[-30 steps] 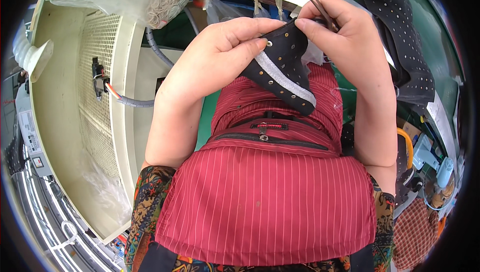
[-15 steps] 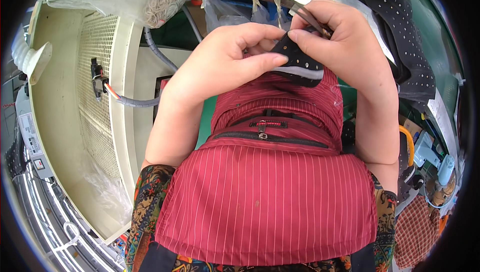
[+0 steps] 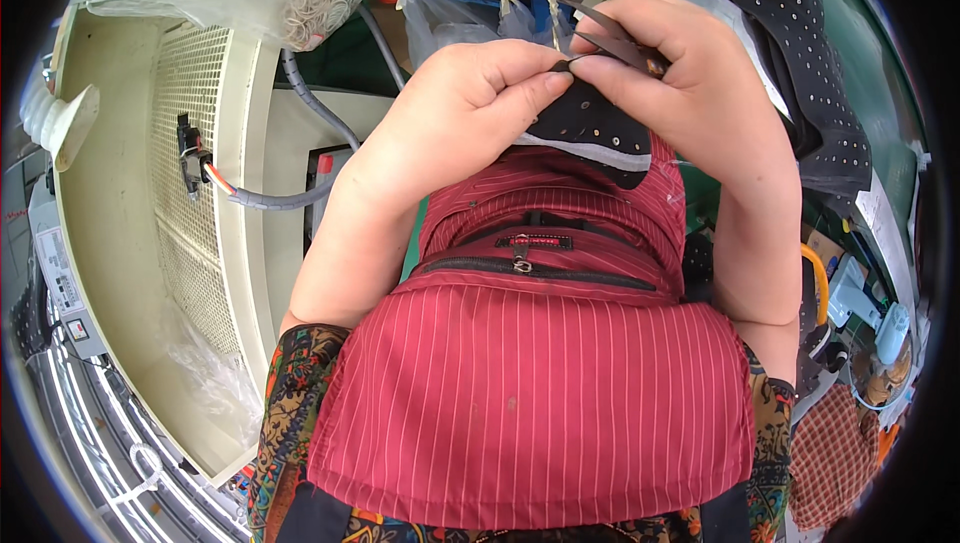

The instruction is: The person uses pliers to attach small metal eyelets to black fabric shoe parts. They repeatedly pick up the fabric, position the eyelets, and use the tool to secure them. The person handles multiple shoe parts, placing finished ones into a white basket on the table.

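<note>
Left hand point(image 3: 485, 98): thumb and forefinger pinch the edge of a black cloth point(image 3: 585, 121) at its far left corner. Right hand point(image 3: 680, 68): thumb and fingertip meet the same edge just beside the left fingertips, while the palm and remaining fingers grip a pair of dark scissors point(image 3: 622, 41). The blades point toward the far left, above the cloth; they are apart from the left hand.

The black cloth is located at the far middle of the scene, hanging from the fingertips over the far part of a red striped apron point(image 3: 530, 383). Small metal eyelets dot its surface, and a pale grey band point(image 3: 590, 150) runs along its near part. The exact fold at the pinched edge is hidden by the fingers.

On the far right, a larger black cloth with eyelets point(image 3: 790, 43) lies on the green table point(image 3: 885, 93), beside the metal edge. Clear plastic bags point(image 3: 435, 23) hang at the far side, beyond the left hand. On the left stands a cream trough point(image 3: 110, 253) with a mesh panel point(image 3: 188, 213); a clear bag of pale cord point(image 3: 325, 11) rests at its far end. A grey hose point(image 3: 285, 201) curves between the trough and the left forearm. A checked cloth point(image 3: 835, 453) is at the near right.
</note>
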Available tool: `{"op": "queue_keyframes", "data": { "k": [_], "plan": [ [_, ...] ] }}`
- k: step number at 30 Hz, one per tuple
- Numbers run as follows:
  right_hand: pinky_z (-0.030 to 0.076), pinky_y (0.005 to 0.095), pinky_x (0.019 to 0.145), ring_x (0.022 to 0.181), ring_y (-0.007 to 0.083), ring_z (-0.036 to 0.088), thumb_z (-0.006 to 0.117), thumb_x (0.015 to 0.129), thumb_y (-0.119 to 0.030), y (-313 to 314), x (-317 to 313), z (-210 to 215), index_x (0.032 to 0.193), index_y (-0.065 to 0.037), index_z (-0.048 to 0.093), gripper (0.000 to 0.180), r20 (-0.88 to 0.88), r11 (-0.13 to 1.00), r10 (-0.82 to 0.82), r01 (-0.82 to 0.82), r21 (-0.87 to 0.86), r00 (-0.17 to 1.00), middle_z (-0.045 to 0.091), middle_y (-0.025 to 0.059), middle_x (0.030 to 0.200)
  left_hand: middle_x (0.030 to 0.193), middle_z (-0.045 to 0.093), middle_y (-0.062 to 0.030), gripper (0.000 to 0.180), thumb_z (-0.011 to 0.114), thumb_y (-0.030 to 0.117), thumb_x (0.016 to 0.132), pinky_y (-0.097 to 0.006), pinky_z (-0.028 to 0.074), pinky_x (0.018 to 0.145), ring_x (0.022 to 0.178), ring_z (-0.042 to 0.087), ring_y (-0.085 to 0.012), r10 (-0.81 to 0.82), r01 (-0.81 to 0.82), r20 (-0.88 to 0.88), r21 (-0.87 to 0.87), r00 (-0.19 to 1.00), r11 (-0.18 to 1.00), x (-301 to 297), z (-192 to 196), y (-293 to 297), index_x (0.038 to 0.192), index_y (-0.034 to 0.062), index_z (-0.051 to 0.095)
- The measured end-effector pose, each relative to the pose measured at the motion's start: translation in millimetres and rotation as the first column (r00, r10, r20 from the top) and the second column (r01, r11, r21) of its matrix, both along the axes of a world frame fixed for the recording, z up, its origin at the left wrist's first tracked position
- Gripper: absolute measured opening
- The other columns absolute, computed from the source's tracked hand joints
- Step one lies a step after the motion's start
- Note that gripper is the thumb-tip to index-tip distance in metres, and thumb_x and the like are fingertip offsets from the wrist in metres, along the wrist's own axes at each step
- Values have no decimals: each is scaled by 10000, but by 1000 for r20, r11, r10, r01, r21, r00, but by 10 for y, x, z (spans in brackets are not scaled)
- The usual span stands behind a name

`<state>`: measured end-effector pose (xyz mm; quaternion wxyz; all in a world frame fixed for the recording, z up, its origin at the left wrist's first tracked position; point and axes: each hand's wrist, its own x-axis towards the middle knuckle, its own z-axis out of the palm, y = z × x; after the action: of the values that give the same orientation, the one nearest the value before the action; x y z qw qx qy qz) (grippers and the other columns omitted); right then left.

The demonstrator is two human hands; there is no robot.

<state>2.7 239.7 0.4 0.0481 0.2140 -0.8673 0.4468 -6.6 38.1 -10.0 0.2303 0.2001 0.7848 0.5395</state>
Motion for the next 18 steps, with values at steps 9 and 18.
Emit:
{"op": "queue_keyframes", "data": {
  "k": [9, 18],
  "plan": [
    [407, 282, 528, 605, 192, 520, 665, 671, 19, 78, 96, -4, 894, -31, 615, 234, -288, 973, -69, 128, 192, 955, 551, 56, 746, 876, 658, -11, 187, 583, 97, 901, -184, 455, 714, 794, 570, -43, 225, -262, 252, 124, 941, 957, 86, -54, 61, 1034, -14, 653],
    [434, 271, 491, 610, 156, 565, 609, 622, -141, 13, 181, -317, 888, -71, 632, 276, -741, 953, 50, 191, 237, 670, 561, 18, 787, 847, 650, 14, 193, 586, 134, 900, -170, 425, 640, 728, 546, -26, 316, -355, 233, 151, 920, 923, 79, -30, 118, 1028, 10, 658]
  ]
}}
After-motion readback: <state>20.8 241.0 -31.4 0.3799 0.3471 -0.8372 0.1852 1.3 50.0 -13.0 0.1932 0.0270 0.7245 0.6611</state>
